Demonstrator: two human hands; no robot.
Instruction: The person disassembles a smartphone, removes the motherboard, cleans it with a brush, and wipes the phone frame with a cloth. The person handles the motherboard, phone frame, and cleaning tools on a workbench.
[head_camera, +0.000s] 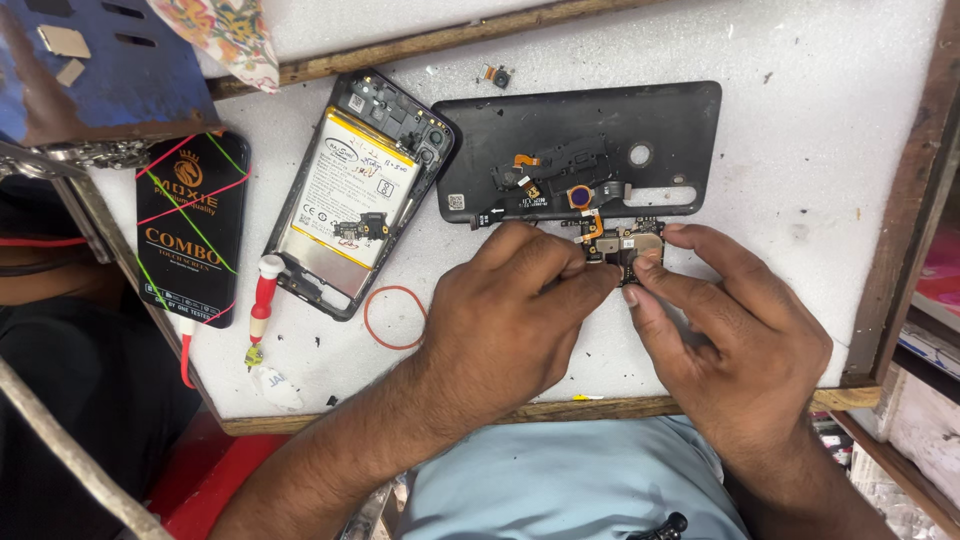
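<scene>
A: Entry, largest first. White worktop (820, 150) with a wooden edge. On it lies a black phone back cover (660, 120), inner face up, long axis running left to right.

B: And to its left?

A: An opened phone frame with battery (350, 190), tilted, long axis running from upper right to lower left. Farther left, a black box (192, 225). Beside the frame, a red-handled screwdriver (264, 300) and a red rubber band (393, 317), apart from both hands.

B: Hands?

A: Left hand (500, 320) and right hand (735, 335) meet just below the cover's lower edge. Between their fingertips is a small circuit board (622, 246), touching or nearly touching that edge.

B: Grip state?

A: Both grips are closed on the board: left thumb and forefinger pinch its left end, right thumb and forefinger pinch its right end. Contact underneath is hidden.

B: Key relation?

A: The board's long axis lies left to right, parallel to the cover. It sits straight ahead of both grips, equally near each; the cover lies directly beyond it. A tiny camera part (499, 75) lies well apart, above the cover.
</scene>
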